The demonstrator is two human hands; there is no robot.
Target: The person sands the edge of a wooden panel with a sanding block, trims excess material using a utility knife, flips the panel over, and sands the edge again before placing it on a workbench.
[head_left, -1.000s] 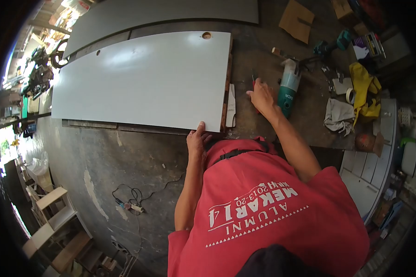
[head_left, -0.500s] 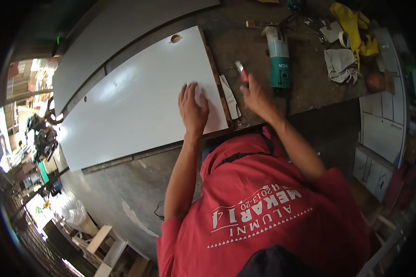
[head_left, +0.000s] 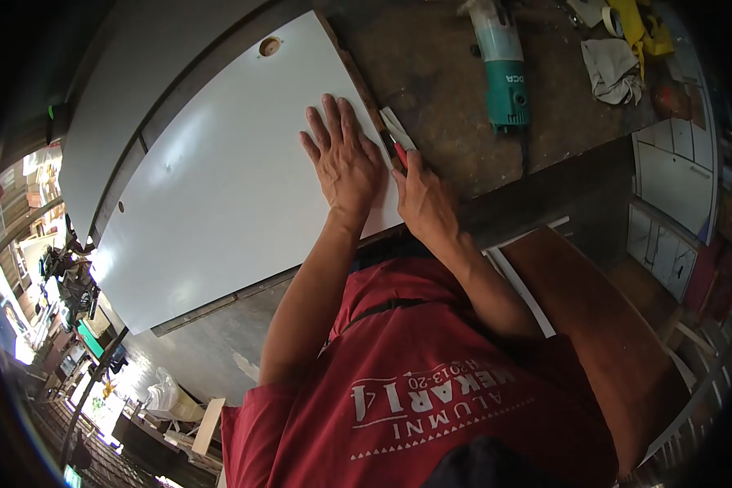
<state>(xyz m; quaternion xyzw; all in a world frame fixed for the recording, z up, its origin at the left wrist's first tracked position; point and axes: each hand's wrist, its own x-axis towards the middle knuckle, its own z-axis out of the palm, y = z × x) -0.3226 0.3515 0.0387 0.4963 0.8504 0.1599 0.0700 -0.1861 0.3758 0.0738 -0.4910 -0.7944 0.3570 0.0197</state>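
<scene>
1. Head view, and it's the left hand (head_left: 346, 167) laid flat on the white panel (head_left: 220, 183), fingers spread apart, gripping nothing.
2. Panel right under those left fingers, running out well past them, a round hole (head_left: 269, 46) ahead of the fingertips!
3. Over to the right hand (head_left: 427, 202): fingers curled closed around a red-handled tool (head_left: 400, 154), aimed along the panel's edge; whether its tip touches, can't tell.
4. Just ahead of the right fingertips, a pale strip (head_left: 398, 126) lies beside that edge.
5. Farther out, right of those fingers, a green power tool (head_left: 508, 91) on the workbench (head_left: 439, 114), crumpled cloth (head_left: 612, 71) beyond.
</scene>
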